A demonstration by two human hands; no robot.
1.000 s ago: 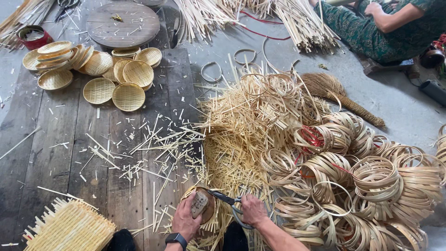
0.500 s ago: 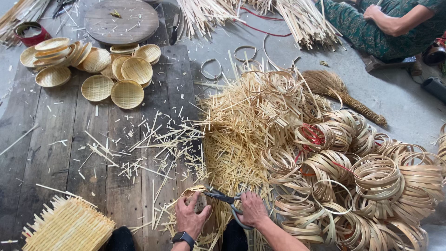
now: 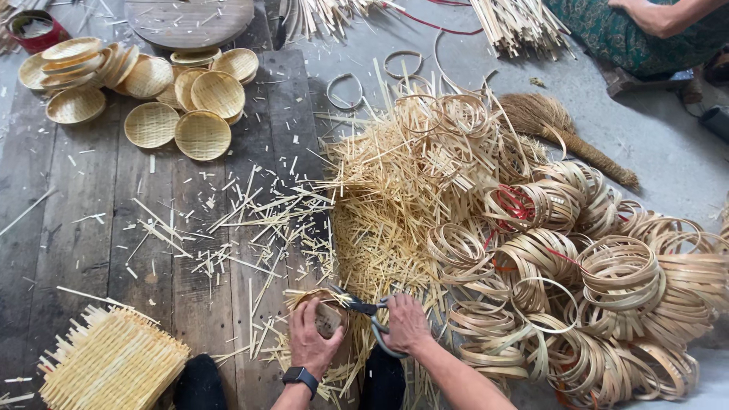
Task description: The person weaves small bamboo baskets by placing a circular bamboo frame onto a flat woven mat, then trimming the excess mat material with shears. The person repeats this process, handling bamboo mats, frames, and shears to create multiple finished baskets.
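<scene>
The left hand (image 3: 313, 343) and right hand (image 3: 405, 323) sit at the near edge, side by side. A small basket (image 3: 326, 315) is in the left hand; scissors (image 3: 370, 313) are in the right, blades touching the basket. A woven mat (image 3: 110, 366) lies to the near left on the plank floor (image 3: 76, 228). Finished dishes (image 3: 152, 83) lie far left. A strip pile (image 3: 395, 197) lies ahead of the hands; hoops (image 3: 607, 288) lie to the right; a broom (image 3: 569, 137) lies behind them.
</scene>
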